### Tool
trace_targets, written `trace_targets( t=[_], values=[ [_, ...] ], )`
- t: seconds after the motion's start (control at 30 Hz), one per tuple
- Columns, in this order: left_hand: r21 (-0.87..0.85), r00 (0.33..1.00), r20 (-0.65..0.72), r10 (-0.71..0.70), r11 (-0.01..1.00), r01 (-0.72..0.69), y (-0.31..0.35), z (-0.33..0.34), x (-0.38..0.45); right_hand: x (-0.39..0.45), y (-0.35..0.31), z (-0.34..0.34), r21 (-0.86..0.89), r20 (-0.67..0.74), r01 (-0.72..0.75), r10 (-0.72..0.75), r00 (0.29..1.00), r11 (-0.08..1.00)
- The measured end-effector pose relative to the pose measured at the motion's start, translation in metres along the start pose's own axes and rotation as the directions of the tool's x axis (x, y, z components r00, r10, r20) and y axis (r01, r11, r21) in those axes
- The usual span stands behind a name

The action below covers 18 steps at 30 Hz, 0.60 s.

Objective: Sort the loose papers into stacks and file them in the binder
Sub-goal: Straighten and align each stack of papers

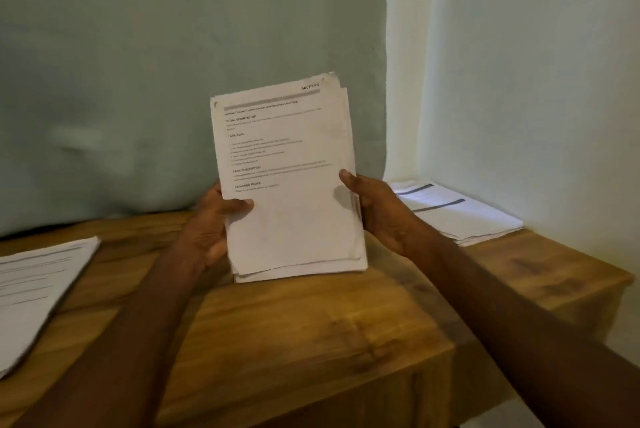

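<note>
1. Two bare forearms come into the picture from the bottom edge, one at the lower left and one at the lower right
2. No sleeve, cuff or other cloth covers either forearm as far as the frame shows them; both are bare from the bottom edge up to the wrist
3. The left hand [207,226] is bare, with no glove; its thumb shows a short, trimmed nail
4. The right hand [377,209] is bare too, ungloved, and its thumb likewise has a short nail
5. Both wrists are plain, and the fingers that show are plain as well
</note>
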State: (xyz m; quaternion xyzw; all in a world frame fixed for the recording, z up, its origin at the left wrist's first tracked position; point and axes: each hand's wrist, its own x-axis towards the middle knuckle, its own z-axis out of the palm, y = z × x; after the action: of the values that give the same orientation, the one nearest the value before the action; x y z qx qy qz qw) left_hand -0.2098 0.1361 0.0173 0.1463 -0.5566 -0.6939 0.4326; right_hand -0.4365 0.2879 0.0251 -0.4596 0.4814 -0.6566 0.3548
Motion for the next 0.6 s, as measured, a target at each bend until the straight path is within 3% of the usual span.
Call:
trace_targets(
  t=[0.1,0.17,0.37,0.47,0.6],
  values=[
    [0.08,0.995,-0.092,0.028,0.997,-0.02,0.028,-0.049,-0.009,0.021,0.001,0.058,-0.249,-0.047,0.047,-0.061,0.997,0.967],
    [0.116,0.989,-0.138,0.059,0.992,-0.044,0.041,-0.078,-0.011,0.035,0.007,0.094,-0.299,-0.061,0.108,-0.132,0.989,0.948],
    [0.253,0.956,-0.248,0.158,0.963,-0.093,0.041,-0.15,-0.007,0.078,0.04,0.167,0.023,-0.165,0.155,-0.149,0.975,0.988],
    [0.16,0.918,-0.37,0.143,0.983,-0.088,0.032,-0.168,-0.003,0.09,0.066,0.177,0.06,-0.174,0.104,-0.092,0.98,0.993],
    [0.077,0.89,-0.432,0.148,0.989,-0.127,0.035,-0.183,0.002,0.098,0.08,0.173,0.089,-0.135,0.092,-0.08,0.988,0.992]
  ],
)
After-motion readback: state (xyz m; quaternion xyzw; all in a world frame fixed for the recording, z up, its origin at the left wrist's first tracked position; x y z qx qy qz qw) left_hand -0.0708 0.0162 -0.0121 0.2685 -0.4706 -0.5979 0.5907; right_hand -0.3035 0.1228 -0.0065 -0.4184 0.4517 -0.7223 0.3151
